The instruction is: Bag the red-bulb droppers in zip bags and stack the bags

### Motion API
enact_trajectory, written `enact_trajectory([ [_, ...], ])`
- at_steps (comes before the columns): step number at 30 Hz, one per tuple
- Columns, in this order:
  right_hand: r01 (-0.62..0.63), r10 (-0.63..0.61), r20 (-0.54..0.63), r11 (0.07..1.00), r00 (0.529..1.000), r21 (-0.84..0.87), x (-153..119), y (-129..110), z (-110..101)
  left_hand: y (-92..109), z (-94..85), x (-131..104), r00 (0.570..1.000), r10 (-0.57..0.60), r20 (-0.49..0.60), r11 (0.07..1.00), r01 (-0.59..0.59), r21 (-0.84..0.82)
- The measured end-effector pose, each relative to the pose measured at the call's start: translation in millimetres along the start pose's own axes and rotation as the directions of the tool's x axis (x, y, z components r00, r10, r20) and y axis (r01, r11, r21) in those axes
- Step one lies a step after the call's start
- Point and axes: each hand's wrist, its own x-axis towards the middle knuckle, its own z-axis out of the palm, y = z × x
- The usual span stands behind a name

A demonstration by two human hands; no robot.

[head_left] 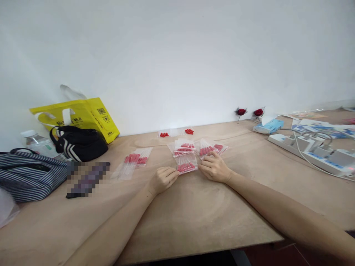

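Observation:
A small clear plastic bag [186,164] with several red pieces inside lies at the middle of the table. My left hand [164,179] pinches its lower left corner. On the bag's other side, my right hand [215,168] has its fingers curled at the right edge. Just beyond is a stack of similar bags [184,146]. More bags with red pieces [207,149] fan out past my right fingertips. To the left, another group of filled bags [136,159] overlaps some clear empty-looking bags [126,170]. What the red pieces are is too small to tell.
Two small heaps of red pieces [164,135] lie on clear plastic near the wall. At left are a yellow tote [102,118], a black pouch [83,142], a striped bag [36,177] and a blurred-out object [88,180]. At right are a power strip [313,153], tissues [269,126] and two roses [258,112].

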Motion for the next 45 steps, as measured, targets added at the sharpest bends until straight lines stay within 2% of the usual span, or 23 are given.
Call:
enact_trajectory([
  [4, -0.081, 0.082, -0.026, 0.997, 0.996, 0.016, 9.4, -11.7, -1.4, 1.1, 1.2, 1.3, 1.000, 0.003, 0.005, 1.000, -0.003, 0.005],
  [11, 0.004, 0.000, -0.064, 0.998, 0.998, 0.068, 30.7, -32.1, 16.9, 1.4, 3.2, -0.3, 0.999, -0.024, 0.036, 1.000, 0.024, 0.004],
  [27, 0.050, -0.049, -0.098, 0.999, 0.994, 0.013, 36.5, -35.0, 17.4, 4.4, -0.3, 7.3, 0.999, 0.045, 0.010, 0.999, -0.045, 0.021],
  [34, 0.046, -0.045, 0.015, 0.993, 0.999, -0.105, 27.0, -27.3, 13.8, 3.8, 0.8, 0.8, 1.000, -0.023, 0.009, 0.999, 0.023, -0.030],
  [38, 0.035, -0.024, 0.087, 0.990, 0.996, -0.134, 15.3, -13.7, 8.4, 3.7, -2.0, -1.5, 0.998, -0.055, 0.004, 0.997, 0.055, -0.050],
  [42, -0.036, 0.056, 0.141, 0.989, 0.988, -0.143, -6.6, 7.3, -1.7, -3.9, -10.3, -12.2, 0.996, -0.086, 0.014, 0.995, 0.086, -0.044],
  [45, -0.133, 0.144, 0.105, 0.986, 0.984, -0.103, -19.1, 14.9, -9.3, -12.8, -19.1, -23.4, 0.993, -0.116, 0.026, 0.992, 0.117, -0.045],
])
